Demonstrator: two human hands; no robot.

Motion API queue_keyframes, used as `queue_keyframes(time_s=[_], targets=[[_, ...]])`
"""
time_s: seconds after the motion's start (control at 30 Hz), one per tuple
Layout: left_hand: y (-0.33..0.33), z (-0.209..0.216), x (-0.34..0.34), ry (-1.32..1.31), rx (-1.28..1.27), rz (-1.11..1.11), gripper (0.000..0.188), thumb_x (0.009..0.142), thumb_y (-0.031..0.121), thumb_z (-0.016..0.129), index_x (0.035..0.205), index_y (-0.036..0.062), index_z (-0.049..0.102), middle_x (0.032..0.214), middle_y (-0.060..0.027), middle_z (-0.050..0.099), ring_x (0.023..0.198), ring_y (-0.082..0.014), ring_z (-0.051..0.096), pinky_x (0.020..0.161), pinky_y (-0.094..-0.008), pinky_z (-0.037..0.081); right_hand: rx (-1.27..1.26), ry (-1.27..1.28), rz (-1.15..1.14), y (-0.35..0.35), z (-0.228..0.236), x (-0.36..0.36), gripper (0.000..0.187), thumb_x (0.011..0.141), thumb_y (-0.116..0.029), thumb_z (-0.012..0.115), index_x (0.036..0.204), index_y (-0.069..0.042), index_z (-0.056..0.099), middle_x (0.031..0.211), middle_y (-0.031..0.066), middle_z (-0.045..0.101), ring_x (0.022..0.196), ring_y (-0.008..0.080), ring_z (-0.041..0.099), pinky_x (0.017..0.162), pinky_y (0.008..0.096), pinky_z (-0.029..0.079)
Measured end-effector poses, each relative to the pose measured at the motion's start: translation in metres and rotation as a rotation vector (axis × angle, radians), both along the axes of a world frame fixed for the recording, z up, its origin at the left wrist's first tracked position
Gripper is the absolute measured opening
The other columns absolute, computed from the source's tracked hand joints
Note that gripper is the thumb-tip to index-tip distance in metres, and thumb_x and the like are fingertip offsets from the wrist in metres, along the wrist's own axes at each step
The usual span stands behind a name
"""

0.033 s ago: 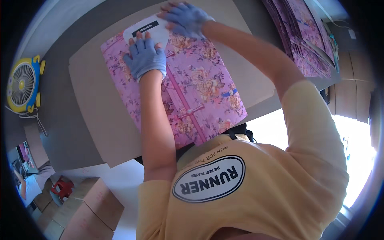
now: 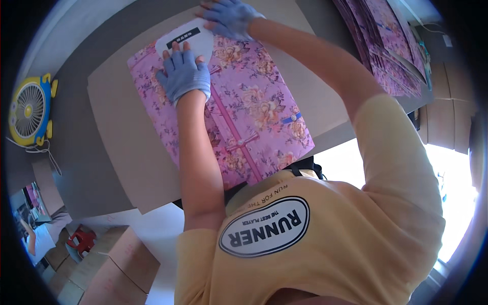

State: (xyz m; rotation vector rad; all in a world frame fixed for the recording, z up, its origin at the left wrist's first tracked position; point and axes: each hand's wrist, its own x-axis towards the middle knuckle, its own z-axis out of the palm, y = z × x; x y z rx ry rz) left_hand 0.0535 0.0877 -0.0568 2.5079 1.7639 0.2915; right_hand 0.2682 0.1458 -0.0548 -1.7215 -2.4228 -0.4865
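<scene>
The pink floral garment [image 2: 239,112] lies flat on the table [image 2: 122,142], bare margin around. Left hand [image 2: 184,75] presses it, released; right hand [image 2: 229,16] apparently flat at its far edge. Nothing shifted.

I see a glossy pink floral garment pack [image 2: 244,112] on matt brown cardboard [image 2: 127,152], under hands in blue knit cloth gloves [image 2: 184,76].

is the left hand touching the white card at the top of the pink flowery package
Touching. In the head view the left hand lies flat on the pink package, its fingertips overlapping the lower edge of the white card with no gap.
</scene>
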Motion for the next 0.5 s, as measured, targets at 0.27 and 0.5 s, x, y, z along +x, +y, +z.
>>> queue_keyframes(time_s=[0.27, 0.5], targets=[[0.009, 0.003, -0.005, 0.073, -0.024, 0.045, 0.054, 0.096, 0.043, 0.032, 0.147, 0.0256, 0.030, 0.157, -0.0002, 0.020, 0.143, -0.0230, 0.020, 0.110, -0.0543, 0.017, -0.252, 0.026, -0.128, 0.073, 0.028, -0.005, 0.060, 0.097, -0.047, 0.028, 0.147, -0.014, 0.028, 0.154, 0.0143, 0.024, 0.143, 0.0326, 0.019, 0.115, 0.0519, 0.017], [0.010, -0.006, 0.003, 0.012, 0.066, 0.025, 0.054, 0.096, 0.043, 0.033, 0.146, 0.0233, 0.033, 0.155, -0.0013, 0.024, 0.143, -0.0237, 0.022, 0.108, -0.0534, 0.019, -0.013, 0.003, 0.033, -0.085, 0.007, -0.011, 0.064, 0.096, -0.048, 0.033, 0.147, -0.010, 0.028, 0.152, 0.0169, 0.026, 0.142, 0.0358, 0.020, 0.114, 0.0525, 0.018]])
